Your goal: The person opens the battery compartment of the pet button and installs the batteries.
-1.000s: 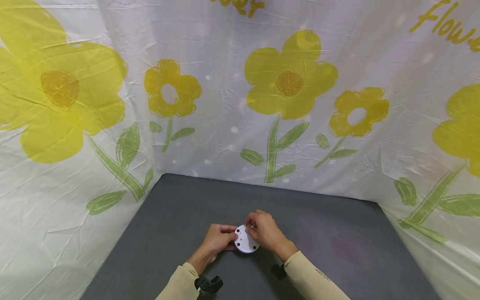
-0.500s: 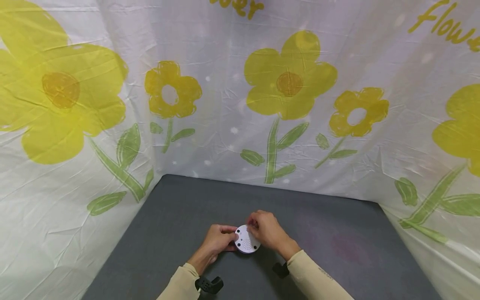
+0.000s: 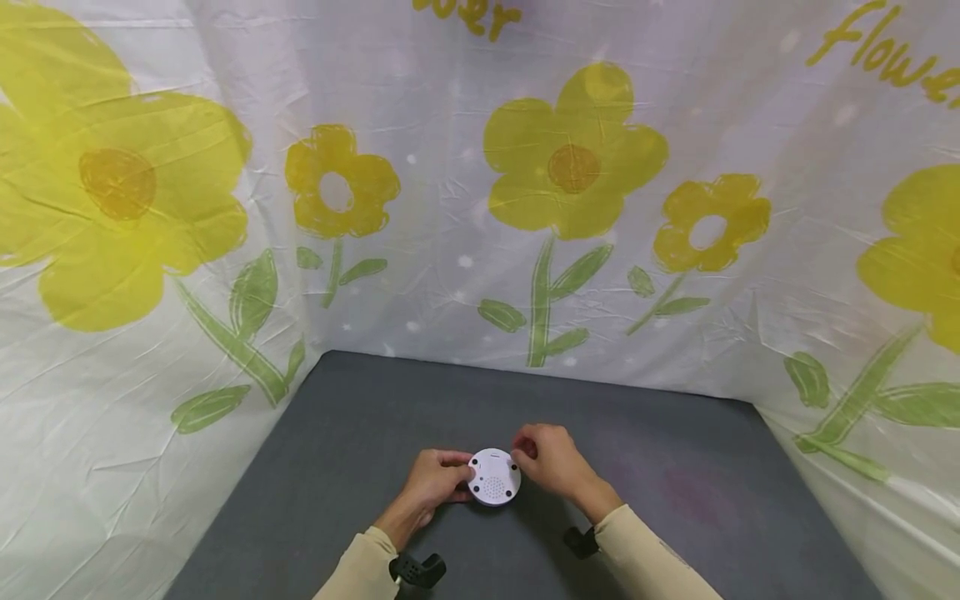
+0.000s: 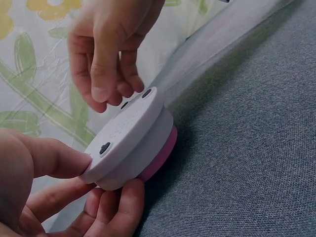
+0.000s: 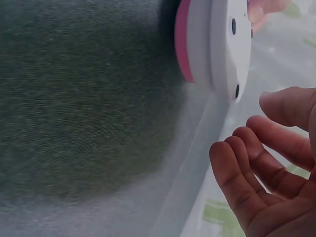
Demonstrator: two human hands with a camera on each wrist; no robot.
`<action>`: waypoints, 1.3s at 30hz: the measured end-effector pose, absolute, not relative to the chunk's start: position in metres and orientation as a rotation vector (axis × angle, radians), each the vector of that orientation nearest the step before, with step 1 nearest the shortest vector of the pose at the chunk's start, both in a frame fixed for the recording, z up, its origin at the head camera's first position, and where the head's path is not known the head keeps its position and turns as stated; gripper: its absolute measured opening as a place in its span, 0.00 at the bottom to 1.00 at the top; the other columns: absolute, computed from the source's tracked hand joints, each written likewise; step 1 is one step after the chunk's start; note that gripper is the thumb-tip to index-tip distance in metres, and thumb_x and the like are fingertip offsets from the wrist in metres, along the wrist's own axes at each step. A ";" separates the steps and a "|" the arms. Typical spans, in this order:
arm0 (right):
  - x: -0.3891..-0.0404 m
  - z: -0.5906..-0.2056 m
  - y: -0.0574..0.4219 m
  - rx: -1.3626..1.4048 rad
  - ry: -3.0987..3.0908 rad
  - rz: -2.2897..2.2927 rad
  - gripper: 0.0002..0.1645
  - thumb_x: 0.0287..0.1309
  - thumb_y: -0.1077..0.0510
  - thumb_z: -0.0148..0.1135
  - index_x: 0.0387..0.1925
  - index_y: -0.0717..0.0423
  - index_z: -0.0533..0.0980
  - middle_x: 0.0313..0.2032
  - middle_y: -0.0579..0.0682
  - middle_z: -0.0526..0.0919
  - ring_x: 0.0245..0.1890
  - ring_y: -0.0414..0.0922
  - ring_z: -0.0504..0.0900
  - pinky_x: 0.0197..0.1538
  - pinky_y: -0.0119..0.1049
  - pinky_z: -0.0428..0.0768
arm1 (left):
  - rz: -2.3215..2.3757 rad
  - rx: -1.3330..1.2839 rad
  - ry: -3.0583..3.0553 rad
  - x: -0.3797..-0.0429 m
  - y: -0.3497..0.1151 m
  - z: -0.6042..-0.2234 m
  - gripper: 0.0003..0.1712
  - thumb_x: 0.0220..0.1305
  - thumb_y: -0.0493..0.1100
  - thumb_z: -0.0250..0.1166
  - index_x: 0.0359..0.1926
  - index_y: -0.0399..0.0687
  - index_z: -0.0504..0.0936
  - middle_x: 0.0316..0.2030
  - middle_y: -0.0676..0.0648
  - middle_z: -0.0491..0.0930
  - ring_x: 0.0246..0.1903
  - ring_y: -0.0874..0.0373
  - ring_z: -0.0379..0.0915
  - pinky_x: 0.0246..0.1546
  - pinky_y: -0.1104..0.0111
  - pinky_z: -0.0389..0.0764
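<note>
A round white device (image 3: 493, 478) lies over the table with its perforated, grille-like face up and small black feet round the rim. A pink band runs along its lower side in the left wrist view, where the device (image 4: 131, 136) is tilted. My left hand (image 3: 437, 480) grips its left edge, thumb on the upper face and fingers beneath. On the other side, my right hand (image 3: 553, 460) hovers beside the rim, holding nothing. Its fingers are loosely bent, and the right wrist view shows a gap between this hand (image 5: 276, 168) and the device.
The dark grey table (image 3: 375, 408) spreads around both hands. White curtains (image 3: 442, 275) printed with yellow flowers stand along its back and sides. Black straps with small mounts (image 3: 417, 570) sit on the wrists.
My right hand has drawn back to the right from the device's upper face, uncovering the foot and markings there. My left hand and the device have stayed in place.
</note>
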State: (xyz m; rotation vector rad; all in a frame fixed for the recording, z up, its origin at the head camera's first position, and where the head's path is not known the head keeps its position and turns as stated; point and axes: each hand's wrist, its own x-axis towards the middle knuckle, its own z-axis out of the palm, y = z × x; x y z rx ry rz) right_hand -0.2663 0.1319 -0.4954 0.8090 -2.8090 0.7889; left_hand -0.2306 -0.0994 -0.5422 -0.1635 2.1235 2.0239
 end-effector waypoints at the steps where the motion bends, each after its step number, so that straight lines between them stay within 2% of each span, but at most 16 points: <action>1: -0.265 -0.497 0.134 0.802 -2.812 0.797 0.04 0.67 0.59 0.73 0.36 0.56 0.86 0.29 0.42 0.85 0.30 0.34 0.79 0.34 0.31 0.81 | 2.026 -0.164 2.121 -0.231 -0.099 -0.543 0.20 0.67 0.31 0.70 0.58 0.30 0.87 0.48 0.38 0.89 0.39 0.56 0.86 0.39 0.61 0.94; 6: -0.260 -0.505 0.143 0.751 -2.854 0.850 0.03 0.68 0.58 0.72 0.39 0.54 0.88 0.30 0.41 0.87 0.31 0.33 0.80 0.35 0.31 0.82 | 2.039 -0.168 2.113 -0.232 -0.098 -0.544 0.20 0.66 0.31 0.71 0.59 0.29 0.86 0.48 0.38 0.88 0.39 0.56 0.86 0.39 0.61 0.94; 12: -0.253 -0.516 0.147 0.702 -2.912 0.972 0.08 0.71 0.52 0.71 0.43 0.51 0.90 0.34 0.41 0.90 0.34 0.34 0.83 0.39 0.33 0.82 | 2.053 -0.159 2.119 -0.231 -0.097 -0.542 0.20 0.67 0.31 0.70 0.59 0.28 0.86 0.49 0.37 0.87 0.41 0.55 0.86 0.40 0.59 0.95; 15: -0.251 -0.521 0.145 0.687 -2.943 1.127 0.10 0.74 0.51 0.68 0.41 0.52 0.89 0.29 0.42 0.89 0.30 0.35 0.83 0.33 0.31 0.81 | 2.054 -0.151 2.124 -0.231 -0.097 -0.541 0.20 0.67 0.31 0.70 0.59 0.28 0.86 0.49 0.37 0.87 0.40 0.55 0.86 0.41 0.59 0.95; 19: -0.247 -0.525 0.141 0.654 -2.931 1.351 0.11 0.77 0.56 0.64 0.37 0.55 0.86 0.22 0.46 0.85 0.22 0.37 0.81 0.25 0.29 0.77 | 2.059 -0.153 2.120 -0.231 -0.097 -0.542 0.20 0.67 0.31 0.70 0.59 0.29 0.86 0.48 0.38 0.87 0.40 0.56 0.86 0.40 0.60 0.95; 21: -0.245 -0.526 0.140 0.621 -2.912 1.416 0.10 0.76 0.57 0.64 0.37 0.56 0.86 0.22 0.48 0.85 0.22 0.38 0.81 0.24 0.28 0.77 | 2.074 -0.153 2.106 -0.231 -0.096 -0.543 0.20 0.66 0.31 0.70 0.58 0.28 0.86 0.48 0.38 0.87 0.40 0.56 0.86 0.40 0.60 0.94; 25: -0.241 -0.528 0.139 0.549 -2.877 1.538 0.10 0.74 0.58 0.65 0.41 0.61 0.86 0.24 0.52 0.88 0.22 0.41 0.84 0.25 0.31 0.82 | 2.108 -0.136 2.083 -0.231 -0.096 -0.544 0.21 0.66 0.30 0.70 0.59 0.27 0.85 0.47 0.38 0.87 0.40 0.57 0.86 0.39 0.61 0.94; 31: -0.242 -0.531 0.138 0.448 -2.770 1.750 0.15 0.73 0.59 0.66 0.50 0.70 0.83 0.28 0.56 0.89 0.21 0.44 0.86 0.26 0.40 0.89 | 2.173 -0.082 2.047 -0.229 -0.096 -0.541 0.21 0.68 0.30 0.69 0.61 0.25 0.84 0.49 0.36 0.86 0.42 0.55 0.86 0.44 0.59 0.94; 39: -0.245 -0.527 0.138 0.414 -2.624 1.796 0.14 0.72 0.62 0.68 0.51 0.69 0.81 0.33 0.57 0.88 0.23 0.45 0.89 0.27 0.40 0.91 | 2.213 -0.045 2.101 -0.232 -0.093 -0.538 0.19 0.72 0.35 0.71 0.60 0.27 0.85 0.48 0.36 0.88 0.41 0.54 0.87 0.44 0.56 0.95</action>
